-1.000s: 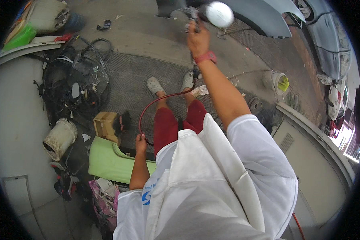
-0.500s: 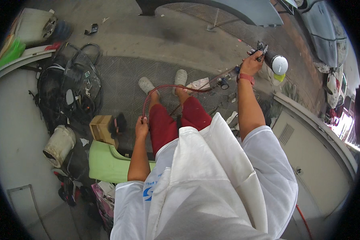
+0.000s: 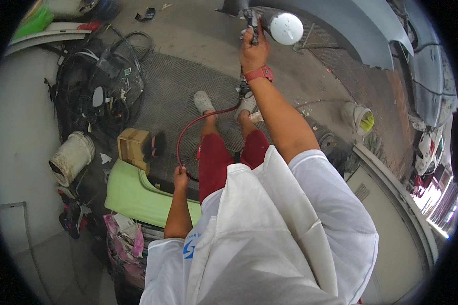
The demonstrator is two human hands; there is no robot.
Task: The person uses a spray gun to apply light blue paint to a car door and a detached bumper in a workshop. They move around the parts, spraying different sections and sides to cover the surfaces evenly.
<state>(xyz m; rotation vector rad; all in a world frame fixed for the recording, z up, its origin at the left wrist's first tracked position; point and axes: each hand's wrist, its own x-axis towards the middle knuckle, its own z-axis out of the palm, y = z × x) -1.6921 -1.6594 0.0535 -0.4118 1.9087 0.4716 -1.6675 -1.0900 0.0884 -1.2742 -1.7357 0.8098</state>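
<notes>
My right hand (image 3: 254,51) is closed round the grip of a spray gun (image 3: 250,21) at the top middle, arm stretched forward. The gun carries a round cup with a white lid (image 3: 286,29), and a haze hangs by its front. Close beyond it is the left end of a curved grey car fender (image 3: 341,18). From a fitting (image 3: 243,90) below my right wrist, a red air hose (image 3: 188,127) bows down to my left hand (image 3: 180,177), closed on it beside my left thigh.
A light green car panel (image 3: 132,193), a cardboard box (image 3: 132,144) and a stained white bucket (image 3: 72,158) stand at left. Black parts and cables (image 3: 102,91) lie behind them. At right are another bucket (image 3: 359,119) with something yellow-green inside and a pale door-like panel (image 3: 387,203).
My right hand has swung the spray gun from the right leftward and forward, to the fender's left end. The hose has shifted with it; my left hand keeps its hold. The view has shifted too.
</notes>
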